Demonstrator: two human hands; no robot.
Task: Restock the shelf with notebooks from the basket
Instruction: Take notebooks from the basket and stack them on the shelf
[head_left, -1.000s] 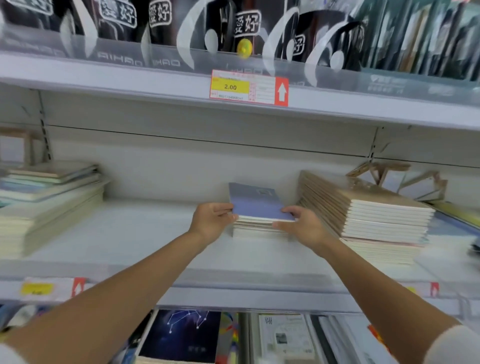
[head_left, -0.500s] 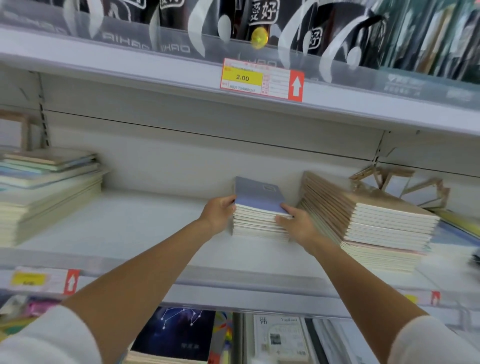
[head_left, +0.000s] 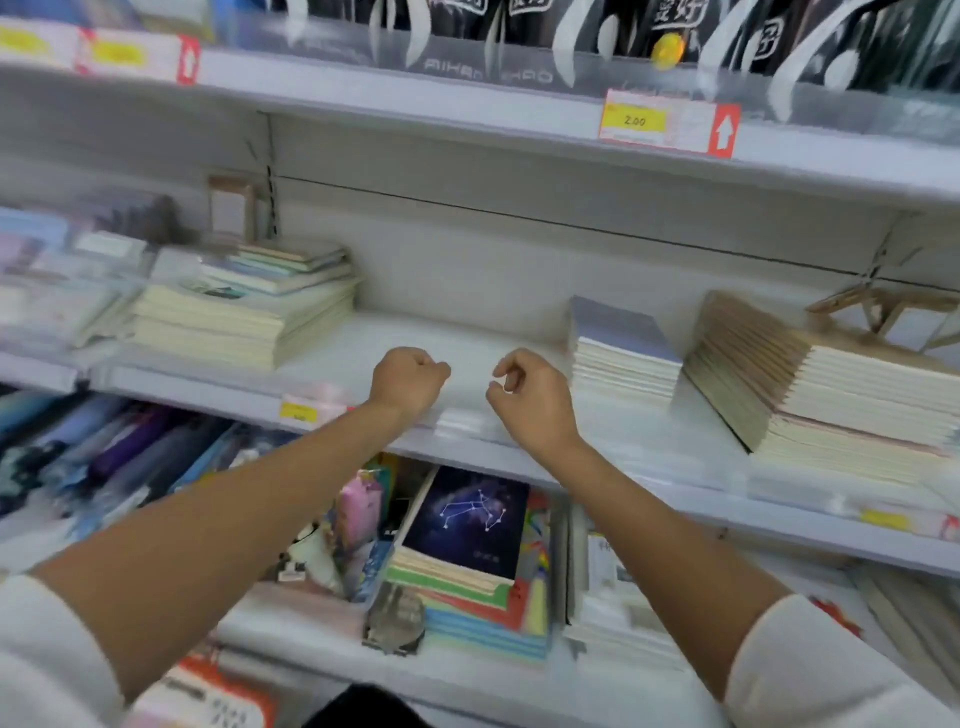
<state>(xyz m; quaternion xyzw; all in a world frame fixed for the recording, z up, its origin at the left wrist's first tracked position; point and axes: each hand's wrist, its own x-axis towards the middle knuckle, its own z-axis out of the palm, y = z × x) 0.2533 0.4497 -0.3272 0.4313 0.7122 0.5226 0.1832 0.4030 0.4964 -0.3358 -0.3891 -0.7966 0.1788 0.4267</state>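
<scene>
Left hand (head_left: 408, 382) and right hand (head_left: 530, 397) just let go of the stack (head_left: 621, 348), so that batch looks shelved. Both are curled and empty at the front edge of the shelf (head_left: 467, 353).

I saw a white shelf (head_left: 395, 332). Blue-topped notebooks (head_left: 618, 348) lay on it, between a tan stack (head_left: 841, 379) and a mixed pile (head_left: 244, 312).

hands: left hand (head_left: 408, 382) and right hand (head_left: 530, 397) have let go of the notebook stack (head_left: 621, 348) and drawn back to the front edge of the shelf (head_left: 415, 332) | fingers (head_left: 506, 364): now curled, holding nothing | stack: stands free, at 3 o'clock of the right hand | view: swung left and down
</scene>
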